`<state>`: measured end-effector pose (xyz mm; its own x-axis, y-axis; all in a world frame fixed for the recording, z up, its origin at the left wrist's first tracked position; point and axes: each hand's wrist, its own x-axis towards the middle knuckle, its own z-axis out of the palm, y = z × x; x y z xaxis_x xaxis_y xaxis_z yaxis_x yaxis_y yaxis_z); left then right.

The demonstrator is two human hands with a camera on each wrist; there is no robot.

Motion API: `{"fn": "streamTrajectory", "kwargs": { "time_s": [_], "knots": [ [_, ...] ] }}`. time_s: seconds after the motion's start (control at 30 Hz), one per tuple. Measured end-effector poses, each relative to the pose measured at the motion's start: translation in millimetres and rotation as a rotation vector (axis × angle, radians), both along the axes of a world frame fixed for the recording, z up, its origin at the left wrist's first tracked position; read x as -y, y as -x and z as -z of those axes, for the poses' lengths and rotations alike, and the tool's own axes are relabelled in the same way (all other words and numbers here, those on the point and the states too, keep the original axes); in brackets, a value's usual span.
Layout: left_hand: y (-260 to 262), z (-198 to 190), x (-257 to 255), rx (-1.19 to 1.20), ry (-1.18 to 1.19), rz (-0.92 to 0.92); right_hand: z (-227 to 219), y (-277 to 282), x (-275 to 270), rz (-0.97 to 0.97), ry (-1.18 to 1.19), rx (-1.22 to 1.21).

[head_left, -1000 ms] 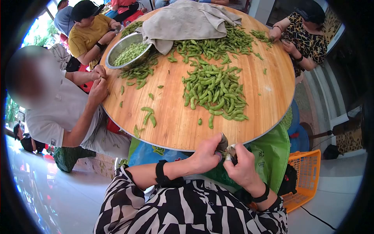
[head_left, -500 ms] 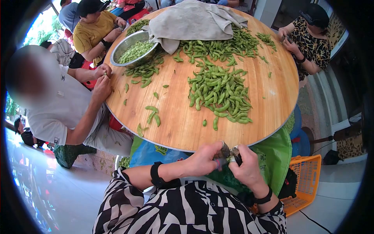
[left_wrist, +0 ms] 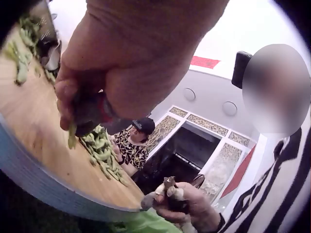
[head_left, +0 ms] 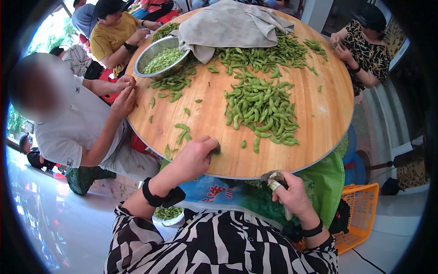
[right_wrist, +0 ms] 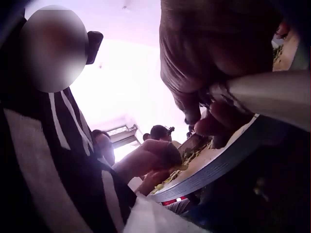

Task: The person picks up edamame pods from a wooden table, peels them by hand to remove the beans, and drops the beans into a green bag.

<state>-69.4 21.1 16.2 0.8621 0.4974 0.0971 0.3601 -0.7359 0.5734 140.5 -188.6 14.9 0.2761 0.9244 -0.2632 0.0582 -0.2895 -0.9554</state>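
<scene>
Over the wooden table's [head_left: 205,109] near edge, my left hand [head_left: 194,157] has its fingers curled, a dark covering at the tips. In the left wrist view that hand [left_wrist: 126,68] pinches a slim green piece [left_wrist: 72,138] against the tabletop or just above it; contact is unclear. A few loose pods [head_left: 182,126] lie beside it. My right hand [head_left: 293,195], off the near edge, grips a pale object [head_left: 288,213], long and tube-like in the right wrist view [right_wrist: 272,92]. Pale and dark wrapping [head_left: 273,178] shows around its fingertips. A pile of green pods [head_left: 262,107] sits mid-table.
A metal colander [head_left: 137,66] of shelled beans and a grey cloth [head_left: 228,23] over more pods are farther back. Several people sit around the table. Below the near edge are a green bag [head_left: 326,178], an orange crate [head_left: 365,212] and a white bucket of pods [head_left: 169,221].
The hands were together at the near edge; my left hand has moved left and forward over the tabletop. My right hand has stayed near the edge, still gripping the pale object.
</scene>
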Motion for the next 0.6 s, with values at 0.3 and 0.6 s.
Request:
{"fn": "streamTrajectory", "kwargs": {
  "time_s": [0.3, 0.6],
  "knots": [
    [-34.7, -10.1, 51.8, 0.255, 1.360, 0.033, 13.9, -10.8, 5.5, 0.173, -0.020, -0.224],
    [-27.2, -8.4, 20.8, 0.176, -0.004, -0.041, 27.0, -16.8, 11.0, 0.296, -0.080, -0.474]
  ]
}}
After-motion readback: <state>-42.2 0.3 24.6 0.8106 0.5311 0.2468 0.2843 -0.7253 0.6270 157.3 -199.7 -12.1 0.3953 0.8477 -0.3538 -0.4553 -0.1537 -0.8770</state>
